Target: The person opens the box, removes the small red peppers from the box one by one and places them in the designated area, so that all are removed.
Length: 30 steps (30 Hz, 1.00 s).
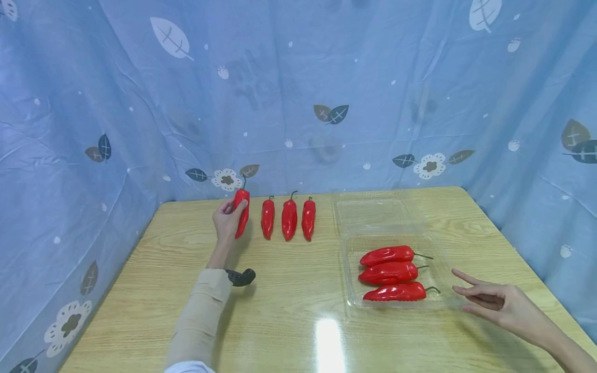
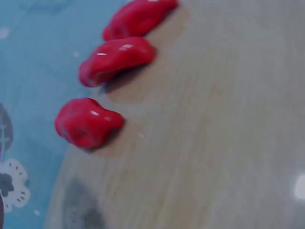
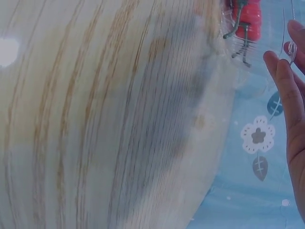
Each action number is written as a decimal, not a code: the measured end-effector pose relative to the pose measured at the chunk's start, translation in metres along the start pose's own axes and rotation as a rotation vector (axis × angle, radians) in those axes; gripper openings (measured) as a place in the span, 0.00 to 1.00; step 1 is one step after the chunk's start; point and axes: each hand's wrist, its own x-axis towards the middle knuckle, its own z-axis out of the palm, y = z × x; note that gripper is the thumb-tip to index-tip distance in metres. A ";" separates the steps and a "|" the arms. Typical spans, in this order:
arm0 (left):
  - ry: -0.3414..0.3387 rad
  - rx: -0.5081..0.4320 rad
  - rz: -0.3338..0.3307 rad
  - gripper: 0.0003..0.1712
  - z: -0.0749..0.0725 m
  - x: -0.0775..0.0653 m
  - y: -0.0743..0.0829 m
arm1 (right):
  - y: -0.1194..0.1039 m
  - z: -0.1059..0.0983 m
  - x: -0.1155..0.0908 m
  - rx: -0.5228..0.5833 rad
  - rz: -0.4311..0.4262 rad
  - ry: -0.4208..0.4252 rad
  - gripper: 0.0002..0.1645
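In the head view, my left hand (image 1: 227,220) grips a red chili pepper (image 1: 242,204) at the table's back left, its green stem pointing up. Right of it, three more red peppers (image 1: 289,220) lie side by side; the left wrist view also shows red peppers (image 2: 116,59), blurred. A clear plastic clamshell box (image 1: 346,269), its lid laid back, holds three peppers (image 1: 389,273) in a stack of rows, stems to the right. My right hand (image 1: 501,305) is at the box's right edge, fingers extended and spread, fingertips close to the rim.
The wooden table (image 1: 289,290) ends at a blue patterned curtain (image 1: 289,129) at the back and both sides. A dark strap piece (image 1: 241,277) sits at the left wrist. Bright glare (image 1: 329,342) marks the table's front.
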 end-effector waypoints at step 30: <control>-0.009 0.293 -0.060 0.28 0.013 0.017 -0.049 | 0.004 -0.001 -0.001 0.165 -0.059 -0.010 0.20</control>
